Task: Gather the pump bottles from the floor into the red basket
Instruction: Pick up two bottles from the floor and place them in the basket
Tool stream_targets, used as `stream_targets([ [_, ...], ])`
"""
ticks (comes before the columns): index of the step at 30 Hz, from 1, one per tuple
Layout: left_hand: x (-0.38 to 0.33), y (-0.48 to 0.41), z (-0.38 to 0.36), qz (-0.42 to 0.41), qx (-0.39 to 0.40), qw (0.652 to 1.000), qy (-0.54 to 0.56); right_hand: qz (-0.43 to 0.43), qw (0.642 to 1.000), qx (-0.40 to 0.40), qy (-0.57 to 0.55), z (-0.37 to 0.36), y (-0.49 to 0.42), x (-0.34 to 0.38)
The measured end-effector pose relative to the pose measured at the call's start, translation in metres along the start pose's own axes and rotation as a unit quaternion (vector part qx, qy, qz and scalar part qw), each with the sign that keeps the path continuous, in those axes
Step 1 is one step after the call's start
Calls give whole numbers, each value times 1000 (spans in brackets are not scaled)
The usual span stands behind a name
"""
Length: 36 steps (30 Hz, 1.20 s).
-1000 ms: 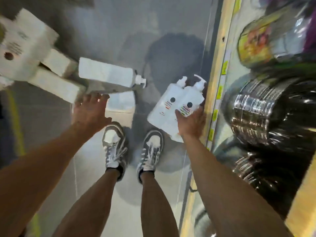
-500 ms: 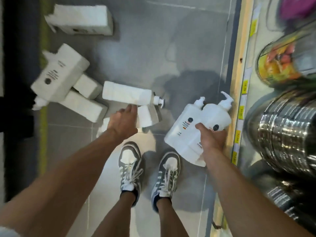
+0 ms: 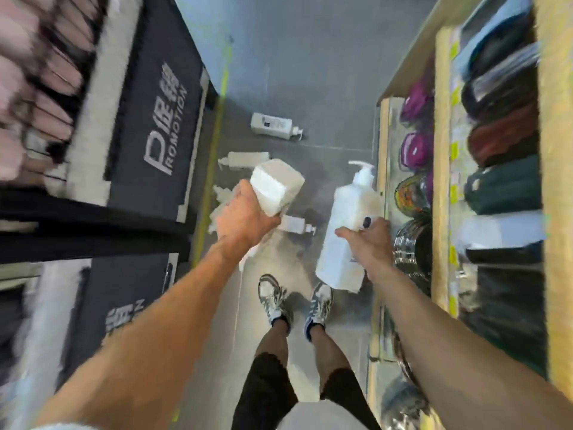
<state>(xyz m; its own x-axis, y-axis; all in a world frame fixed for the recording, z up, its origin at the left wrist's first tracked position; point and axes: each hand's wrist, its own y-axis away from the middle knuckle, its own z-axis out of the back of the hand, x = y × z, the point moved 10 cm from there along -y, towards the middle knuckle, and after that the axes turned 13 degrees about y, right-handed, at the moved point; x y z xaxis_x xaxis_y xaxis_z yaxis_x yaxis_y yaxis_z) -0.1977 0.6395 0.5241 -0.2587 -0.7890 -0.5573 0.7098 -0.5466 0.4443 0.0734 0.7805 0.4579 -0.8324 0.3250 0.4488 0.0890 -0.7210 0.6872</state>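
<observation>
- Above the grey tiled floor (image 3: 310,72), between a dark promotion stand (image 3: 155,125) on the left and a wooden shelf (image 3: 441,181) on the right, both hands are raised and well apart.
- The left hand (image 3: 245,218) grips a square-based bottle (image 3: 276,187). Its flat base faces up toward the camera, its long axis runs down and away, and its pump end is hidden.
- The right hand (image 3: 369,243) clasps a tall pump bottle (image 3: 347,231) round the middle. Its long axis runs nearly along the aisle, with the pump pointing away from the person.
- Three more lie on their sides on the floor:
  - far bottle (image 3: 273,126), pump to the right;
  - middle bottle (image 3: 246,159), pump to the left;
  - near bottle (image 3: 294,224), partly behind the left hand, pump to the right.
- A yellow line (image 3: 217,131) runs beside the stand.
- Purple containers (image 3: 414,150) and steel pots (image 3: 412,246) fill the shelf's lower level.
</observation>
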Motion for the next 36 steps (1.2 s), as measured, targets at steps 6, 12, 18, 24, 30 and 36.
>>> stream_targets([
  [6, -16, 100, 144, 52, -71, 979, 182, 141, 990, 16, 11, 49, 136, 119],
  [12, 18, 188, 234, 92, -178, 928, 314, 261, 964, 43, -6, 49, 243, 200],
  [18, 52, 251, 294, 120, -298, 861, 394, 404, 908, 77, 83, 19, 304, 285],
  [24, 75, 332, 327, 141, -430, 784, 425, 527, 823, 148, 151, -21, 363, 347],
  [30, 108, 435, 304, 210, -534, 684, 450, 588, 750, 239, 184, -76, 430, 351],
  [36, 138, 575, 259, 278, -644, 557, 444, 632, 658, 346, 217, -130, 530, 297],
])
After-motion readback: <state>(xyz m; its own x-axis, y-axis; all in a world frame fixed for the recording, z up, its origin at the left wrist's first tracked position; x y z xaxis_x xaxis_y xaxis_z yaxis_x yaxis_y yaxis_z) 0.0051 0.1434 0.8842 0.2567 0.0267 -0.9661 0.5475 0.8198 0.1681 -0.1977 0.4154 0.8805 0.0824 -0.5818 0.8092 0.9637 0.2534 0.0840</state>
